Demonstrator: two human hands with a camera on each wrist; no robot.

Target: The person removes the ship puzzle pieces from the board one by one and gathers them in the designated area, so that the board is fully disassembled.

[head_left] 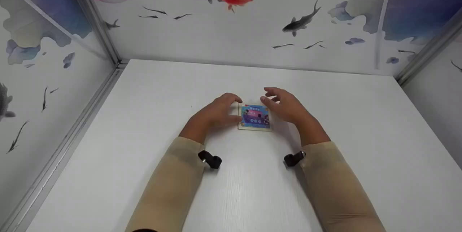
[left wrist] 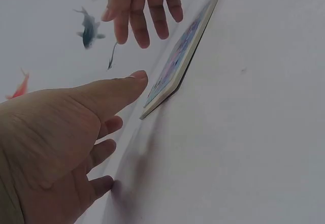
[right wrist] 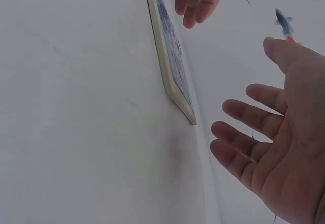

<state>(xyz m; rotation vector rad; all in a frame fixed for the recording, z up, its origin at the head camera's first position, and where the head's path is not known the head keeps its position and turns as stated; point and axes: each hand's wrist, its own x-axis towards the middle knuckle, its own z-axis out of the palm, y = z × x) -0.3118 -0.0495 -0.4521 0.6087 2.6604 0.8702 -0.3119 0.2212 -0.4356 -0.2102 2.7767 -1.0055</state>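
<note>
A small square picture board (head_left: 255, 116) with a pale raised border lies flat on the white table. Its picture is blue, pink and purple, and looks like a ship. At its left side is my left hand (head_left: 218, 112), thumb tip right at the border and fingers loosely bent. My right hand (head_left: 287, 105) hovers by the upper right corner, fingers spread and apart from the board. In the left wrist view the board (left wrist: 177, 56) appears edge-on, showing its thin side. Open fingers of my right hand (right wrist: 284, 137) fill the right of the right wrist view.
White panels printed with fish and leaves stand behind the table (head_left: 245, 188) and on both sides. A metal rail (head_left: 72, 145) runs along the left edge. Black straps with small devices (head_left: 211, 160) sit on both wrists over beige sleeves (head_left: 168, 185).
</note>
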